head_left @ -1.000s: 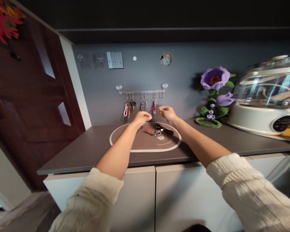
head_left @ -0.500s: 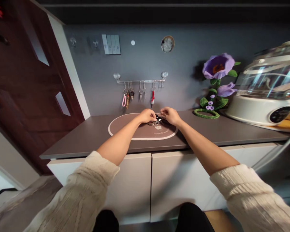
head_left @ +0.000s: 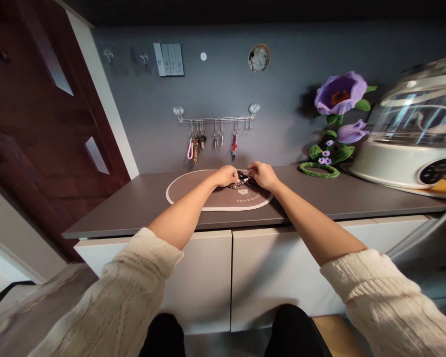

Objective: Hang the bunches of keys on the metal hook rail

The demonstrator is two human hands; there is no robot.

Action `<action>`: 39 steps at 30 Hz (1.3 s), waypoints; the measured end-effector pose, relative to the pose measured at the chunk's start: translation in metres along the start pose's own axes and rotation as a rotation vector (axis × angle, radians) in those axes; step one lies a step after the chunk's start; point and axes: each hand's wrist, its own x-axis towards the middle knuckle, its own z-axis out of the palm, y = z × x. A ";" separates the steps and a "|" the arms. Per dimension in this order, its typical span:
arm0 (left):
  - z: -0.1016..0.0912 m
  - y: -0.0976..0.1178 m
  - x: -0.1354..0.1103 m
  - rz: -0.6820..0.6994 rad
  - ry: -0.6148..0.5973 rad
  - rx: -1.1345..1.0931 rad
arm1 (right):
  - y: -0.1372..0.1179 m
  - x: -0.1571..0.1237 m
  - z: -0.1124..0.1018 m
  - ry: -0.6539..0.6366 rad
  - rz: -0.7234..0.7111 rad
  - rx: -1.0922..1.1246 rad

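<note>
Keys [head_left: 243,182] lie between left fingers [head_left: 234,177] and right fingers [head_left: 251,168]; whether either set grips, I cannot tell.

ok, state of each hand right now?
Left hand: curled, at the key bunch; whether it grips cannot be told.
Right hand: bent, beside the same bunch; grip cannot be told.

Left hand [head_left: 226,175] and right hand [head_left: 263,175] curl inward.

I receive a rather dim view, almost black at the top, where the purple flower [head_left: 342,94] throws a soft shadow leftward on the wall [head_left: 223,89]. Bright streaks glare on the clear cover [head_left: 412,119], the edges look stretched, and the keys [head_left: 241,184] are not sharp.
</note>
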 end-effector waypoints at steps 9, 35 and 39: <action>-0.004 -0.004 0.000 -0.059 0.146 -0.145 | 0.003 0.001 0.003 0.039 -0.013 0.023; -0.017 -0.004 0.004 -0.231 0.414 -0.679 | -0.004 -0.001 0.005 0.075 0.005 0.252; -0.019 -0.003 0.005 -0.227 0.426 -0.739 | -0.008 -0.002 0.005 0.081 0.008 0.329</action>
